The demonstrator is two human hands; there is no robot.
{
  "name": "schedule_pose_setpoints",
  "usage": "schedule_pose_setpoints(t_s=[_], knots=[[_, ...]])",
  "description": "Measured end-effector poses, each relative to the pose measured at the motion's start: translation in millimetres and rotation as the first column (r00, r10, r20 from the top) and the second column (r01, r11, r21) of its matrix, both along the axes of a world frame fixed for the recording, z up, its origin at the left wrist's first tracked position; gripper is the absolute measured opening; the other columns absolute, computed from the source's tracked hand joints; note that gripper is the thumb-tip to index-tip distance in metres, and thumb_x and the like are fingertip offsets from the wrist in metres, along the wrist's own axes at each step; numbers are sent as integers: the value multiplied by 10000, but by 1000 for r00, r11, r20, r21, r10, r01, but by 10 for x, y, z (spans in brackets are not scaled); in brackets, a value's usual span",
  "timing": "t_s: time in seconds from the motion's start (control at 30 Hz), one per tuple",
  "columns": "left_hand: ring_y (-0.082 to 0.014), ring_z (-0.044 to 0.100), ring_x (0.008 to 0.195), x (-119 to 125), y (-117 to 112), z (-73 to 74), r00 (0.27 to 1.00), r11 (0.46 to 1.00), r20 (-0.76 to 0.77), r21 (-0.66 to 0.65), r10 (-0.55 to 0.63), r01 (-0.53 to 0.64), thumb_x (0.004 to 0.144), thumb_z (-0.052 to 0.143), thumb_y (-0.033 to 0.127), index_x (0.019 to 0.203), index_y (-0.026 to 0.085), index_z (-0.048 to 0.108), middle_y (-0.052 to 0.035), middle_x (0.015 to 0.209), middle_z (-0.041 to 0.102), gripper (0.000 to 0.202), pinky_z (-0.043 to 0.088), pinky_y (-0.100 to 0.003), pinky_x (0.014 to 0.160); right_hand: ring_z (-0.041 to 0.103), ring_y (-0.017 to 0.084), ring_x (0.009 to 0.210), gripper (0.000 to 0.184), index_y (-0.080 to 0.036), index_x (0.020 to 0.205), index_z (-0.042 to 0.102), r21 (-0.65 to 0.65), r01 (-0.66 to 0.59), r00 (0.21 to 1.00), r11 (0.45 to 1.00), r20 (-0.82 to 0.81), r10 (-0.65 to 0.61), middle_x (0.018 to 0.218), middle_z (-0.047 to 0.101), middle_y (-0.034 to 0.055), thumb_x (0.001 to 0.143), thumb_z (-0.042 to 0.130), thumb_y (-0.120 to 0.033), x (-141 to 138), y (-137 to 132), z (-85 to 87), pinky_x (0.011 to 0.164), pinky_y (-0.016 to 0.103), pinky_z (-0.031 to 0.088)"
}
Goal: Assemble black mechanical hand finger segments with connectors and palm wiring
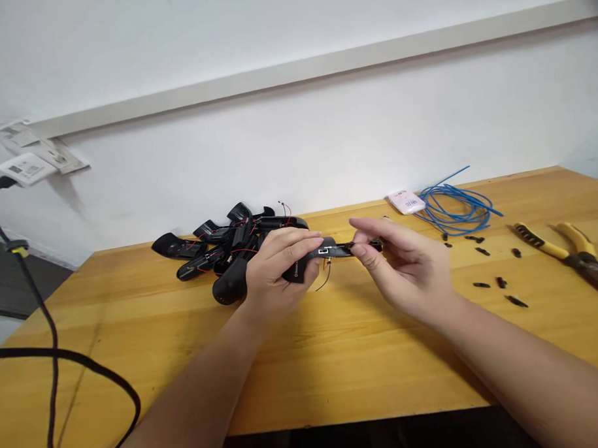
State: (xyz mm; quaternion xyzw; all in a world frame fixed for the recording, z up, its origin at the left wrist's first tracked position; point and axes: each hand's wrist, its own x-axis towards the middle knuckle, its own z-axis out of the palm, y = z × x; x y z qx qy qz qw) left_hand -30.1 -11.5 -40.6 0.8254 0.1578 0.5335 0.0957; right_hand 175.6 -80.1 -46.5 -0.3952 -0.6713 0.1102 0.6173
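Note:
My left hand (278, 266) is wrapped round a black plastic part (322, 251) with a small metal socket and thin wires hanging from it, held just above the wooden table (324, 355). My right hand (400, 260) pinches the part's narrow right end between thumb and fingers. Directly behind my left hand lies a pile of similar black parts (220, 244) with red wires.
A coil of blue wire (454, 206) and a small white-pink packet (405, 200) lie at the back right. Yellow-handled pliers (567, 250) rest at the right edge, with several small black pieces (493, 276) scattered nearby. A black cable (49, 346) runs from a wall socket (26, 169) across the left.

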Motion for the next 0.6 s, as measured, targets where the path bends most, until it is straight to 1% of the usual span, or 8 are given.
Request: schedule_pose_setpoints(t_s=[0.07, 0.13, 0.17, 0.33, 0.47, 0.6], knots=[[-213, 717, 1076, -2, 5, 0, 1000, 1000, -5, -1, 1, -1, 881, 743, 128, 1197, 308, 742, -39, 1173, 783, 364, 576, -421, 1013, 705, 180, 896, 244, -273, 1211, 712, -52, 2, 1000, 999, -15, -3, 1008, 737, 47, 980, 688, -201, -2, -5, 6, 796, 369, 590], [-214, 714, 1086, -3, 14, -5, 1000, 1000, -8, -6, -9, 9, 880, 745, 130, 1193, 299, 744, -46, 1182, 780, 356, 574, -415, 1017, 706, 178, 883, 135, -251, 1094, 729, -54, 2, 1000, 999, 9, -2, 994, 748, 48, 971, 700, -204, -3, -7, 25, 782, 359, 590], [-215, 710, 1100, -4, 18, -9, 1000, 1000, -10, -12, -17, 16, 883, 741, 127, 1201, 294, 741, -51, 1193, 775, 359, 571, -413, 1025, 704, 177, 880, 112, -245, 1065, 728, -45, -3, 1000, 999, 25, 4, 988, 750, 47, 969, 698, -195, -4, -7, 36, 777, 357, 587], [-206, 701, 1128, -7, 17, -21, 999, 999, -26, -33, -34, 33, 890, 710, 89, 1248, 278, 719, -61, 1205, 761, 405, 558, -399, 1052, 683, 158, 895, 177, -240, 1077, 701, 17, -32, 998, 999, 63, 31, 988, 739, 29, 956, 680, -111, -3, 3, 53, 789, 340, 567], [-207, 712, 1088, -4, 3, -17, 1000, 1000, -8, -13, -16, 16, 872, 719, 88, 1214, 286, 733, -46, 1169, 772, 395, 576, -394, 1017, 671, 147, 899, 228, -233, 1087, 690, 65, -62, 995, 996, 82, 56, 977, 727, 21, 940, 673, -59, 2, 1, 59, 801, 331, 555], [-202, 713, 1081, -2, -12, -10, 1000, 1000, 5, -7, -7, 7, 857, 721, 67, 1194, 263, 743, -53, 1149, 779, 391, 578, -383, 1013, 669, 146, 908, 242, -229, 1083, 701, 70, -83, 992, 994, 101, 76, 974, 723, 22, 931, 680, -41, 2, -16, 84, 824, 337, 554]])
